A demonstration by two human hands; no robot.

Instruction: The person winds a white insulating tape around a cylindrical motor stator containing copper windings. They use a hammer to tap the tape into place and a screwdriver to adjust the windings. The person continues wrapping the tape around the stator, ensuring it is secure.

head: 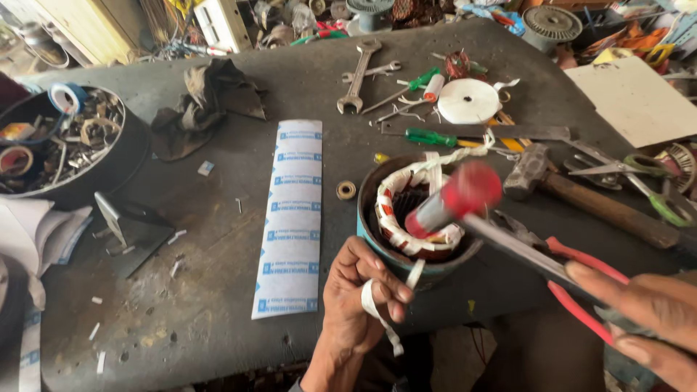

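Observation:
A teal motor stator [406, 267] with copper windings bound in white tape stands near the bench's front edge. My left hand [359, 297] steadies its near rim, with a loose end of white tape [377, 312] looped around the fingers. My right hand [642, 316] grips the metal handle of a small mallet with a red head [457, 199]. The mallet head is blurred and sits over the tape-wrapped windings [406, 210] inside the stator.
Red-handled pliers [581, 287] lie under the mallet handle. A long white printed paper strip [292, 218] lies left of the stator. A hammer [573, 192], scissors [639, 178], spanners [357, 80], screwdrivers, a white tape roll [468, 100], a rag [200, 105] and a round tin of scrap [62, 145] crowd the bench.

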